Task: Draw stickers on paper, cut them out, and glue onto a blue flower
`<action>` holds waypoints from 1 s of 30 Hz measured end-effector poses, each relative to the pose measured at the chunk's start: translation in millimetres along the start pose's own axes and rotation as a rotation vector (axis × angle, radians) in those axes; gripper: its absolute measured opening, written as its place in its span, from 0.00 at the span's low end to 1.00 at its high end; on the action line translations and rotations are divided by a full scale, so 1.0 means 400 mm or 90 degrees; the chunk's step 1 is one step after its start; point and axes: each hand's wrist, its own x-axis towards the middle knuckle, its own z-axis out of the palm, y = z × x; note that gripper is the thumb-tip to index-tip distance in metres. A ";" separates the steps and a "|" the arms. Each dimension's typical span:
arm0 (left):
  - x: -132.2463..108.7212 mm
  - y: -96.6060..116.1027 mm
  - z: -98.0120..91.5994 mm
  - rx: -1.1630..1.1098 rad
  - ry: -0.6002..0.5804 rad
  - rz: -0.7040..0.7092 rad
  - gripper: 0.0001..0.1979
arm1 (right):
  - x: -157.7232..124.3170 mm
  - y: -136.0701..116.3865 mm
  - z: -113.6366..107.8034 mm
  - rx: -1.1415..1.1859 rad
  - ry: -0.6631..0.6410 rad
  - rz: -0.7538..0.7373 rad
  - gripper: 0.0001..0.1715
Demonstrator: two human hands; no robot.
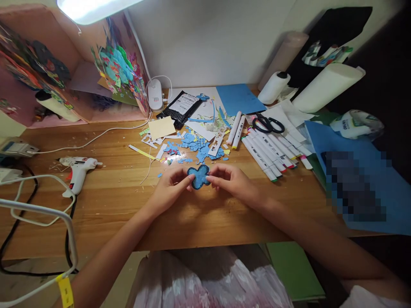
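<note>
Between both hands is a blue paper butterfly (200,176) with a dark outline, held up above the near part of the table. My left hand (175,185) pinches its left edge between thumb and fingers. On the opposite edge, my right hand (229,180) grips it the same way. Just beyond the hands lies a pile of blue paper scraps (201,147). A second small blue butterfly (203,97) rests farther back, by a black package (181,107).
A hot glue gun (80,171) lies at left with its cable nearby. To the right are several markers (266,154) with black scissors (268,124) on top. Blue sheets (240,99), paper rolls (329,87) and a pink box (80,77) line the back. A lamp (93,8) hangs overhead.
</note>
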 end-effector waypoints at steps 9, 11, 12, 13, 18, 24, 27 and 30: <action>-0.002 -0.016 0.008 -0.016 -0.041 -0.019 0.12 | 0.000 -0.002 0.002 -0.032 -0.018 -0.002 0.12; -0.003 -0.012 0.009 -0.022 -0.037 -0.025 0.12 | -0.004 -0.001 0.003 -0.049 -0.045 0.011 0.13; -0.004 -0.010 0.009 -0.022 -0.036 -0.030 0.12 | -0.006 -0.002 0.004 -0.055 -0.059 0.017 0.13; -0.004 -0.008 0.010 -0.017 -0.034 -0.034 0.12 | -0.009 -0.002 0.004 -0.060 -0.073 0.024 0.13; -0.006 -0.011 0.009 0.027 -0.020 -0.031 0.12 | -0.012 -0.004 0.002 -0.091 -0.055 0.015 0.12; -0.015 -0.023 0.017 0.083 -0.119 -0.072 0.13 | 0.000 0.000 -0.006 -0.041 0.010 0.002 0.12; -0.010 -0.023 0.014 0.058 -0.062 -0.068 0.14 | 0.003 0.001 -0.007 -0.045 0.019 -0.006 0.14; -0.001 -0.020 0.005 -0.007 -0.002 -0.071 0.14 | 0.006 0.000 -0.006 -0.061 0.022 0.001 0.15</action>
